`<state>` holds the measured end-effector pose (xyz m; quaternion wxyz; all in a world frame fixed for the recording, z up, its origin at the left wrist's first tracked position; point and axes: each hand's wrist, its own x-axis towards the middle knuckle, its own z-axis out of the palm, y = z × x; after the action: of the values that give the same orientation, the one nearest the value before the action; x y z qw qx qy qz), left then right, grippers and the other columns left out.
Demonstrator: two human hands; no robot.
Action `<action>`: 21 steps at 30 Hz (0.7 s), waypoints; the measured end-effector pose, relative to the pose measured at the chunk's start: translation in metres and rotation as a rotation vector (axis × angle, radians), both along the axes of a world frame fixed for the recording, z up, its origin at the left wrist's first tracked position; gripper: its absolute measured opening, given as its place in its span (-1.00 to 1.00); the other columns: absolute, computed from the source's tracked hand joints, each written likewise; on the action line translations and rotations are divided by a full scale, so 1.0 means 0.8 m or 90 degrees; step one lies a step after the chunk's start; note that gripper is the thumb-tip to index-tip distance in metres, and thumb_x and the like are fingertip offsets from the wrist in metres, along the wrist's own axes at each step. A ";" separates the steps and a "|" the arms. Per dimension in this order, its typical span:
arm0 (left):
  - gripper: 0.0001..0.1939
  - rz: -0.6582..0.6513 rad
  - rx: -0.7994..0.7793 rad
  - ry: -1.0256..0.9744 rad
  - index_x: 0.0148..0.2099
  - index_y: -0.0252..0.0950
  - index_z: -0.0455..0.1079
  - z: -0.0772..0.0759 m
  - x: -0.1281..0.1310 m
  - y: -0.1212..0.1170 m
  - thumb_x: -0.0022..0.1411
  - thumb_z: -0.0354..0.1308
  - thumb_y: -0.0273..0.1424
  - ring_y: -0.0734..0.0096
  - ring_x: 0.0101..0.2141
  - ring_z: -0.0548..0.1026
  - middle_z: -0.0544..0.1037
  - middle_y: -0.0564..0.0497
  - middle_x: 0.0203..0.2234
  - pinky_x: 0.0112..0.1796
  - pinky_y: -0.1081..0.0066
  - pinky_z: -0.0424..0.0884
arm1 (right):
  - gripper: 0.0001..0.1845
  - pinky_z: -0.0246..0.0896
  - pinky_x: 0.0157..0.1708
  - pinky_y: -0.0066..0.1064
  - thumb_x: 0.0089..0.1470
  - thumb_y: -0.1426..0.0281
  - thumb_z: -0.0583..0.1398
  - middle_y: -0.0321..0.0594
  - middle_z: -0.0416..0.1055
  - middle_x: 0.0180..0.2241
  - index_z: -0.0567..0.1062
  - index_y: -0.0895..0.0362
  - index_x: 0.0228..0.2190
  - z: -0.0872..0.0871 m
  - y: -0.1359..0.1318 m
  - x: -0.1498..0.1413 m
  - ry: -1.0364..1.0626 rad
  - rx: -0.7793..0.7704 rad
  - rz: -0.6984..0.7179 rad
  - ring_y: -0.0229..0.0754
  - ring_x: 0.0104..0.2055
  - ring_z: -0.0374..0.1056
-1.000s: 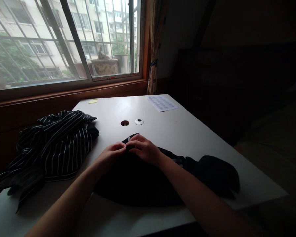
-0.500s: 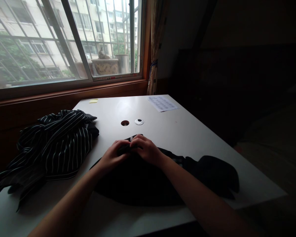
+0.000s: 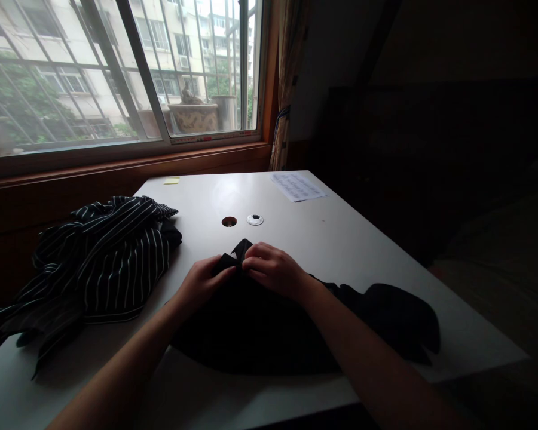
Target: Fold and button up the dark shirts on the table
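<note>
A dark garment (image 3: 260, 334) lies spread on the white table in front of me, too dark to tell its exact kind. My left hand (image 3: 204, 279) pinches the fabric at its far edge, which looks like a collar. Beside it, my right hand (image 3: 278, 269) grips the same edge with thumb and fingers pressed together. Between the hands the edge stands up in a small peak, and a pale patch like a label shows inside. The garment stretches off to the right under my right forearm.
A heap of black-and-white striped clothing (image 3: 121, 263) lies on the table (image 3: 197, 197) at left. Farther back are a round cable hole (image 3: 229, 221), its white cover (image 3: 255, 220), a printed sheet (image 3: 298, 186) and a yellow note (image 3: 171, 180). A barred window stands behind.
My hands have moved apart from each other at the garment's edge, the right one shifting rightward. More of the edge and the pale patch now shows between them.
</note>
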<state>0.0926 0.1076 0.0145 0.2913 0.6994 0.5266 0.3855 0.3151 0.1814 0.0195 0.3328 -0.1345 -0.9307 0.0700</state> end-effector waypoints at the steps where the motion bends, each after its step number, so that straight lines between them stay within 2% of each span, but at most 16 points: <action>1: -0.68 0.007 0.005 0.010 -0.32 -0.32 0.42 0.000 0.001 0.000 0.30 0.16 -0.15 0.41 -0.43 0.36 0.47 0.07 -0.50 -0.39 0.45 0.26 | -0.91 0.32 -0.20 -0.34 0.24 0.47 0.16 -0.17 0.41 -0.24 0.48 0.09 -0.25 0.001 0.000 0.000 -0.018 0.029 -0.003 -0.16 -0.19 0.32; 4: -0.68 0.018 0.017 0.033 -0.36 -0.32 0.38 -0.003 0.003 -0.001 0.30 0.16 -0.16 0.43 -0.45 0.33 0.43 0.09 -0.53 -0.41 0.45 0.24 | -0.87 0.29 -0.25 -0.35 0.27 0.47 0.12 -0.15 0.41 -0.30 0.48 0.12 -0.25 0.003 -0.002 -0.001 -0.071 0.073 -0.013 -0.15 -0.23 0.29; 7: -0.69 0.005 0.018 0.047 -0.36 -0.31 0.38 -0.005 0.003 0.000 0.31 0.15 -0.18 0.43 -0.45 0.34 0.43 0.08 -0.53 -0.41 0.45 0.24 | -0.90 0.25 -0.27 -0.37 0.25 0.48 0.13 -0.16 0.39 -0.30 0.47 0.13 -0.26 0.003 -0.003 -0.001 -0.106 0.069 -0.028 -0.16 -0.26 0.28; 10: -0.73 -0.006 0.024 0.057 -0.31 -0.31 0.43 -0.005 0.004 0.001 0.32 0.15 -0.21 0.39 -0.42 0.39 0.48 0.05 -0.48 -0.37 0.43 0.29 | -0.92 0.23 -0.28 -0.38 0.18 0.51 0.17 -0.17 0.37 -0.30 0.45 0.12 -0.28 0.000 -0.002 0.000 -0.109 0.031 -0.036 -0.16 -0.26 0.28; 15: -0.79 -0.015 0.058 0.050 -0.20 -0.28 0.48 -0.003 0.005 0.004 0.31 0.15 -0.25 0.32 -0.31 0.46 0.54 -0.01 -0.33 -0.26 0.40 0.36 | -0.84 0.25 -0.23 -0.39 0.13 0.58 0.18 -0.21 0.35 -0.30 0.44 0.10 -0.27 -0.008 0.004 0.000 -0.052 -0.063 -0.010 -0.18 -0.24 0.30; 21: -0.79 0.016 0.056 0.115 -0.27 -0.28 0.44 -0.008 0.006 0.004 0.30 0.15 -0.24 0.37 -0.42 0.42 0.49 0.05 -0.48 -0.36 0.42 0.32 | -0.82 0.23 -0.24 -0.41 0.08 0.60 0.21 -0.23 0.36 -0.26 0.44 0.11 -0.28 -0.013 0.008 0.000 -0.094 -0.117 -0.041 -0.20 -0.25 0.32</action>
<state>0.0975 0.1104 0.0084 0.2067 0.7366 0.5422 0.3474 0.3151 0.1875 0.0091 0.2519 -0.1988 -0.9376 0.1340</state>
